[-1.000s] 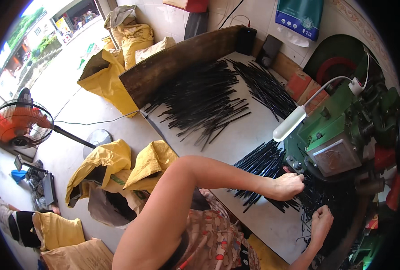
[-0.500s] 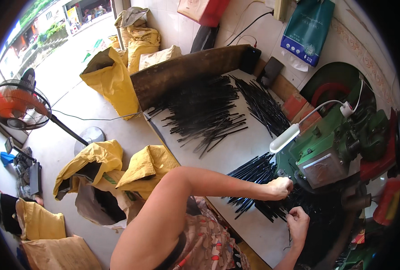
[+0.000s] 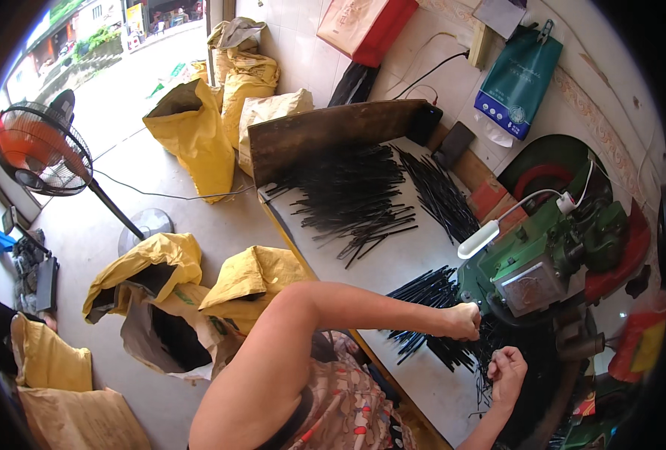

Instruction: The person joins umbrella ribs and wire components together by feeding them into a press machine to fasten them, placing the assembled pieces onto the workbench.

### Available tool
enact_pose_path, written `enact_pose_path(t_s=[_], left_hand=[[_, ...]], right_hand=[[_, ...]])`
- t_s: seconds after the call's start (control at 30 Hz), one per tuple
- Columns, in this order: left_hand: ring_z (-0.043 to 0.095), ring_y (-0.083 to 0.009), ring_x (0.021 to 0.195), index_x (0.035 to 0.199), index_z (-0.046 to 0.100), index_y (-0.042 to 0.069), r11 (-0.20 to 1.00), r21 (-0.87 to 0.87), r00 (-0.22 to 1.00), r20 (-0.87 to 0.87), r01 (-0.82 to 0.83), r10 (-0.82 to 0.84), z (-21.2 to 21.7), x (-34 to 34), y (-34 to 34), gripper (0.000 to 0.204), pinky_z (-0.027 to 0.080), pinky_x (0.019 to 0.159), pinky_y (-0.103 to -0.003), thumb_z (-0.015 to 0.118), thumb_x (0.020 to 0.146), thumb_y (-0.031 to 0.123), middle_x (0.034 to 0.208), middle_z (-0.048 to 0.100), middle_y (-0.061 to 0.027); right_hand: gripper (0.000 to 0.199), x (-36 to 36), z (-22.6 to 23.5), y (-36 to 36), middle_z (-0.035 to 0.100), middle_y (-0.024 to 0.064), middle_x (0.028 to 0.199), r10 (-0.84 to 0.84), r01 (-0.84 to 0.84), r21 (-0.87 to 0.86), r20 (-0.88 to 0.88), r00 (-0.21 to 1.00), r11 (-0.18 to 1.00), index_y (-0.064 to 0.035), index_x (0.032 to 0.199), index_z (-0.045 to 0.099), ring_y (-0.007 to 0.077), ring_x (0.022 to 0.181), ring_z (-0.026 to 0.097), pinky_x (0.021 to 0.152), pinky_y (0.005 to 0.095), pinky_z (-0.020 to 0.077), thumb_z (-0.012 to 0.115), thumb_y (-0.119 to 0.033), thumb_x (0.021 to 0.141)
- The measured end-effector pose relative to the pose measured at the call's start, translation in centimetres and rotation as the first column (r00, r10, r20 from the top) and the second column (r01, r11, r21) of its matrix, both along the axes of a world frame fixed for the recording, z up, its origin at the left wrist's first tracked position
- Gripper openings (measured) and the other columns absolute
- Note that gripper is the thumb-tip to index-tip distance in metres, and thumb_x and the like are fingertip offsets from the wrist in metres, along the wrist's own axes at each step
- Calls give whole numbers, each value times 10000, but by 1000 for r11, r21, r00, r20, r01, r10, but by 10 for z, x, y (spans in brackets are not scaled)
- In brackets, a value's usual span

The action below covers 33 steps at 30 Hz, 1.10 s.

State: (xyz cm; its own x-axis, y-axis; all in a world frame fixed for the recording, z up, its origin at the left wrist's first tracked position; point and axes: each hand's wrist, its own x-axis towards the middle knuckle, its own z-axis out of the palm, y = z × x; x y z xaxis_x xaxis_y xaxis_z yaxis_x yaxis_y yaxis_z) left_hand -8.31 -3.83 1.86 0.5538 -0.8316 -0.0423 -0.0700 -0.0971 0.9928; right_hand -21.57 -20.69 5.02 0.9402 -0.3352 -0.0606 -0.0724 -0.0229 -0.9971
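My left hand (image 3: 464, 321) is closed at the front of the green machine (image 3: 524, 274), above the right end of a pile of thin black rods (image 3: 426, 289). What its fingers pinch is hidden. Nearer to me, my right hand (image 3: 507, 375) has its fingers curled in. Whether a small piece sits in them is too fine to see. Several thin dark strips lie on the table beside that hand. A white lamp (image 3: 479, 238) on a bent arm hangs over the rod pile.
A larger heap of black rods (image 3: 348, 187) lies against a wooden board (image 3: 273, 150) at the back of the white table (image 3: 303, 240). Yellow sacks (image 3: 254, 277) stand on the floor to the left, near a standing fan (image 3: 44, 150). A tissue pack (image 3: 519, 86) hangs on the wall.
The whole view has shifted slightly. My right hand has turned and its fingers curl more upward; the thin strip seen below it earlier is less distinct. My left hand stays by the machine.
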Motion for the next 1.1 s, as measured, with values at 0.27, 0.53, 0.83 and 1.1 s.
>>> enact_pose_path(t_s=[0.27,0.53,0.83,1.1], left_hand=[[590,-168,538,670,592,-43,989,-114,992,76,-95,104,2,-11,2,167,466,509,-290,604,676,124,562,585,-91],[609,-175,537,649,614,-20,990,-78,974,185,-115,128,-1,-14,24,241,481,503,-291,624,689,217,588,614,-101],[612,-249,607,720,667,62,980,7,870,462,-200,175,-21,45,26,173,481,599,-349,645,670,225,670,626,-125],[488,-76,522,867,594,-46,980,140,990,13,-140,140,-10,65,12,129,402,483,-229,557,757,13,636,566,-27]], right_hand=[[73,22,-27,11,529,33,816,-93,5,564,127,987,825,-59,898,515,66,616,488,487,181,417,539,-119,863],[94,32,-29,58,562,16,759,-125,112,460,-3,992,881,-66,918,544,70,596,507,491,190,434,494,-137,880],[151,37,-23,41,510,29,629,-63,71,150,-60,996,986,-1,865,575,58,417,386,354,181,259,550,-138,808],[173,65,-43,16,539,6,602,-54,59,78,-64,996,995,4,846,607,32,460,433,390,180,307,564,-162,821]])
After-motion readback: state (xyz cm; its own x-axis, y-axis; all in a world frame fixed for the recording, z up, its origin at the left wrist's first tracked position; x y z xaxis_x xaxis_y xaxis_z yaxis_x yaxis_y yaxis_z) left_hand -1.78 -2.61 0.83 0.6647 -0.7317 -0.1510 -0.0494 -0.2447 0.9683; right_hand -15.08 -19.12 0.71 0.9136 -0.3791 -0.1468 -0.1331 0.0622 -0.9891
